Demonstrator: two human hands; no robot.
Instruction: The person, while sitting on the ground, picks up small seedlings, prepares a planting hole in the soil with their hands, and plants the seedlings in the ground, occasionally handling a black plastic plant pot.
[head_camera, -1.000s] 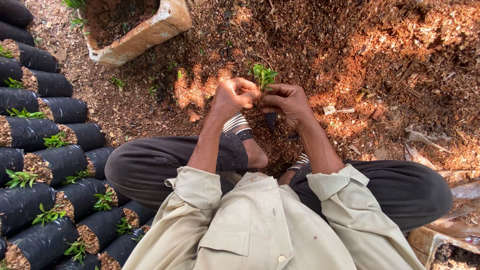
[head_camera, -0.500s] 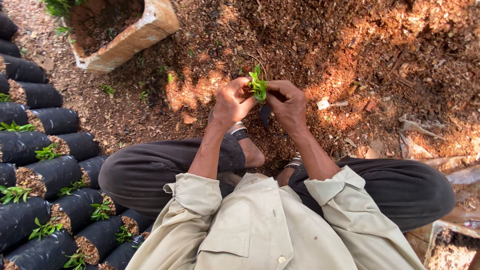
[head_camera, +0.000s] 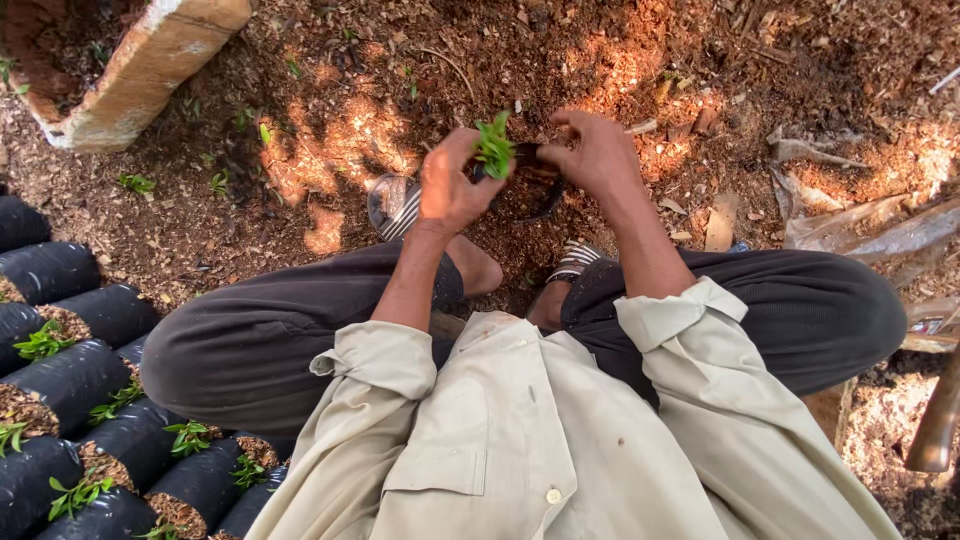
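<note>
A small green seedling (head_camera: 493, 146) stands between my two hands over the reddish soil. My left hand (head_camera: 449, 183) pinches it from the left with closed fingers. My right hand (head_camera: 592, 154) grips the rim of a black soil-filled nursery bag (head_camera: 525, 192) that holds the seedling. The bag is mostly hidden behind my hands. I squat over it, knees spread, striped sandals (head_camera: 392, 204) on my feet.
Rows of black nursery bags (head_camera: 70, 385) with seedlings lie at the lower left. A tan sack of soil (head_camera: 150, 60) stands open at the upper left. Torn plastic (head_camera: 865, 228) lies on the ground at right, and a wooden handle (head_camera: 938, 420) pokes in at the right edge.
The view has tilted closer over my hands. Both hands stay on the seedling and bag, and the seedling sits lower between my fingers than a second ago.
</note>
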